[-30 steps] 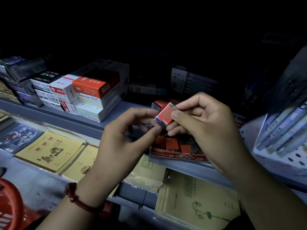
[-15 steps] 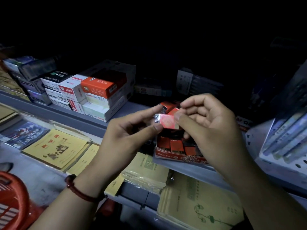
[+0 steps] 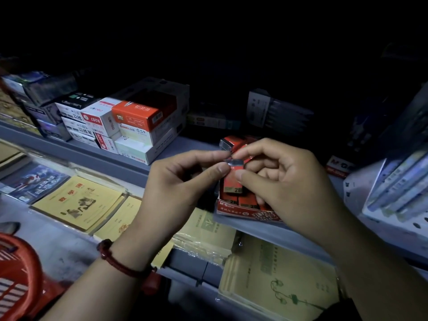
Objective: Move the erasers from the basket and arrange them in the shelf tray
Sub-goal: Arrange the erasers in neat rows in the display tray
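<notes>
Both hands pinch one red eraser point(image 3: 233, 179) above the shelf tray point(image 3: 245, 213): left hand point(image 3: 176, 188) and right hand point(image 3: 284, 181) fingers apparently at its top end.

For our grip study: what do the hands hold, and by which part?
A red 2B eraser; left hand and right hand both pinch its upper end, thumb and forefinger.

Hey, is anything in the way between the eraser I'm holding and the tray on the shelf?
Nothing separate shows. The eraser, pinched by the left hand and right hand, hangs right over the tray. The front-row erasers lie just below it, and whether a free slot remains there is hidden.
</notes>
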A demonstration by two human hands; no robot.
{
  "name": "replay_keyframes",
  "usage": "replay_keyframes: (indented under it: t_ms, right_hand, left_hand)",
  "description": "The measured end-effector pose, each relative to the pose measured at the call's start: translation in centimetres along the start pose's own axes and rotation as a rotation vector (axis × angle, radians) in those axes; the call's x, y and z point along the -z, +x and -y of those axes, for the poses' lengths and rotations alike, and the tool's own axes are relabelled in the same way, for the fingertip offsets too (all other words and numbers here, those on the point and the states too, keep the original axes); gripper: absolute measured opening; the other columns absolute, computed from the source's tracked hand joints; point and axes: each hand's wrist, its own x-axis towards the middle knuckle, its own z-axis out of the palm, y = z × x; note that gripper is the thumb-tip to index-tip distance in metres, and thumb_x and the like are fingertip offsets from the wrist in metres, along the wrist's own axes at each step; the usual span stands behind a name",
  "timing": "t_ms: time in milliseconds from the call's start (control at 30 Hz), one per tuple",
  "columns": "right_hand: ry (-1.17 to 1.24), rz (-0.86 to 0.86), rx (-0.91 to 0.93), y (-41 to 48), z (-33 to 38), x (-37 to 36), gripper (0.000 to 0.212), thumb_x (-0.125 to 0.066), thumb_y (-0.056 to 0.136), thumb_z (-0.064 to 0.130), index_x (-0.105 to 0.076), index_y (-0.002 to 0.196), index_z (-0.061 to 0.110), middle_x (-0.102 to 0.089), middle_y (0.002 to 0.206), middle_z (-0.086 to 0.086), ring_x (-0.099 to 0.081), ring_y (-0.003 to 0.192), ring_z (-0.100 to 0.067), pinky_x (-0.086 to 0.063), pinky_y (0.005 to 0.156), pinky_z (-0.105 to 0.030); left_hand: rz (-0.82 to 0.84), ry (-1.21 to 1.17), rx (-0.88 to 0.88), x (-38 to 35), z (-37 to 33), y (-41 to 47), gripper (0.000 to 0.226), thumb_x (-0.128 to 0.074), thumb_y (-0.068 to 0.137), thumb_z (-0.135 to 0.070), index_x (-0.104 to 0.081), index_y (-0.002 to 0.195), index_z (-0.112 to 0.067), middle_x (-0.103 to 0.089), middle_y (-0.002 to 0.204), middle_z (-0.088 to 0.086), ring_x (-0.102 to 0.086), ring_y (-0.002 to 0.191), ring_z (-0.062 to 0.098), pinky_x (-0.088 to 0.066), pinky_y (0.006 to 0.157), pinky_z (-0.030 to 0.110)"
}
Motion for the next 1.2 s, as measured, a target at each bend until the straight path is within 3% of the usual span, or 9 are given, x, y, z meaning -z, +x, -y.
replay_keyframes:
  t_ms: [133, 233, 367, 533, 600, 867, 1000, 1067, 1200]
  right_hand:
    - [-0.022, 0.029, -0.029, -0.1, -0.4, 0.0, 0.013, -0.076, 0.089, 0.012, -0.074, 0.093, 0.024, -0.068, 0.071, -0.01, -0.05, 0.052, -0.02, -0.043, 0.05, -0.029]
    - [-0.109, 0.043, -0.028, -0.1, -0.7, 0.0, 0.008, -0.079, 0.086, 0.02, -0.078, 0.092, 0.025, -0.069, 0.072, 0.003, -0.046, 0.051, -0.001, -0.04, 0.051, -0.019]
    - [-0.295, 0.02, 0.078, 0.0, -1.0, -0.1, 0.008, -0.08, 0.085, 0.021, -0.084, 0.092, 0.023, -0.063, 0.072, 0.014, -0.059, 0.064, -0.002, -0.042, 0.06, -0.012]
    - [-0.341, 0.023, 0.147, 0.1, -1.3, -0.3, 0.005, -0.081, 0.084, 0.019, -0.083, 0.085, 0.023, -0.062, 0.071, 0.015, -0.057, 0.063, -0.006, -0.042, 0.058, -0.014]
    - [-0.343, 0.008, 0.16, 0.0, -1.2, -0.2, 0.006, -0.081, 0.084, 0.016, -0.081, 0.082, 0.022, -0.062, 0.072, 0.011, -0.055, 0.061, -0.01, -0.041, 0.055, -0.016]
    - [-0.514, -0.302, 0.222, 0.4, -1.6, 1.6, 0.009, -0.073, 0.09, 0.012, -0.079, 0.096, 0.014, -0.061, 0.088, 0.004, -0.056, 0.065, -0.012, -0.046, 0.062, -0.013]
    - [-0.617, -0.31, 0.182, 0.5, -2.2, 0.5, 0.031, -0.071, 0.091, 0.034, -0.078, 0.107, 0.009, -0.054, 0.098, 0.005, -0.049, 0.072, 0.0, -0.036, 0.069, -0.007]
    - [-0.654, -0.292, 0.157, 0.6, -2.2, 0.1, 0.038, -0.071, 0.09, 0.041, -0.076, 0.108, 0.008, -0.053, 0.104, 0.004, -0.047, 0.078, -0.003, -0.036, 0.072, -0.008]
    - [-0.662, -0.263, 0.108, 0.8, -2.1, 0.0, 0.037, -0.075, 0.087, 0.043, -0.075, 0.105, 0.01, -0.05, 0.108, 0.005, -0.051, 0.091, -0.007, -0.04, 0.077, -0.013]
  left_hand:
    - [-0.026, 0.1, -0.055, 0.4, 0.6, 0.2, 0.015, -0.075, 0.086, -0.026, -0.08, 0.098, -0.018, -0.077, 0.088, 0.012, -0.067, 0.083, 0.05, -0.059, 0.073, 0.057]
    - [-0.07, 0.123, -0.073, 1.0, 0.9, 0.5, 0.012, -0.068, 0.097, -0.015, -0.078, 0.1, -0.02, -0.076, 0.086, 0.004, -0.069, 0.078, 0.025, -0.056, 0.074, 0.034]
    - [-0.062, 0.16, -0.067, 1.2, 1.4, 0.7, 0.016, -0.067, 0.098, -0.011, -0.077, 0.099, -0.023, -0.068, 0.074, -0.01, -0.062, 0.074, 0.011, -0.05, 0.07, 0.024]
    - [-0.013, 0.173, -0.031, 0.8, 1.9, 0.7, 0.009, -0.071, 0.096, -0.021, -0.077, 0.101, -0.026, -0.069, 0.08, 0.002, -0.063, 0.077, 0.049, -0.06, 0.073, 0.064]
    - [-0.016, 0.183, -0.022, 0.6, 2.1, 0.7, 0.009, -0.072, 0.095, -0.022, -0.076, 0.101, -0.027, -0.07, 0.087, 0.011, -0.062, 0.082, 0.054, -0.057, 0.07, 0.068]
    - [-0.007, 0.182, -0.012, 0.1, 2.3, 0.7, 0.007, -0.071, 0.096, -0.024, -0.076, 0.099, -0.027, -0.066, 0.087, 0.021, -0.06, 0.081, 0.054, -0.055, 0.066, 0.064]
    - [0.028, 0.21, -0.024, 0.0, 2.7, 0.8, 0.006, -0.073, 0.092, -0.022, -0.076, 0.096, -0.025, -0.067, 0.082, -0.005, -0.056, 0.067, 0.037, -0.05, 0.059, 0.046]
    - [0.046, 0.227, -0.032, 0.0, 2.7, 0.9, 0.007, -0.075, 0.088, -0.026, -0.076, 0.095, -0.025, -0.065, 0.082, -0.002, -0.052, 0.066, 0.027, -0.047, 0.061, 0.039]
    - [0.063, 0.29, -0.048, 0.0, 2.7, 0.8, 0.011, -0.073, 0.086, -0.035, -0.076, 0.095, -0.03, -0.067, 0.088, 0.006, -0.057, 0.073, 0.038, -0.049, 0.061, 0.039]
